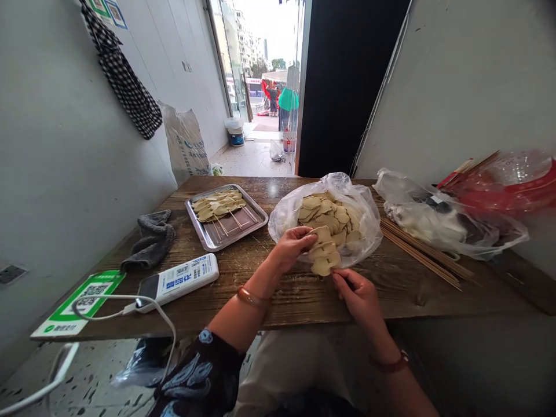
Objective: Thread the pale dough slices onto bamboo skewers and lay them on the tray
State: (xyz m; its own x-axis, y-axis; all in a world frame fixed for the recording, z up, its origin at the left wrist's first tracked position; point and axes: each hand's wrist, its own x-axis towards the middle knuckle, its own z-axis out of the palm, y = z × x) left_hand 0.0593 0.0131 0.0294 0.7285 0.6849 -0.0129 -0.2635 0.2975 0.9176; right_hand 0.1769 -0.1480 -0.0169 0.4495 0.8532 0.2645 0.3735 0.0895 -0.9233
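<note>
Over the near side of a clear plastic bag point(282, 217), a row of overlapping thin potato slices point(322, 255) is held up between my hands. My left hand point(293, 249) pinches the upper slices from the left side. Below and to the right, my right hand point(358, 295) is closed at the edge of the lowest slice; any stick inside the row is hidden. Loose potato slices point(325, 211) fill the opened bag behind. To the left, a metal tray point(226, 234) carries skewered slices point(218, 204) with their thin sticks pointing towards me.
Bare wooden sticks point(425, 252) lie right of the bag, beside another plastic bag point(434, 223) and a red package point(512, 185). On the left are a dark grey cloth point(150, 237), a white device point(182, 281) with a cable, and a green QR-code card point(80, 304).
</note>
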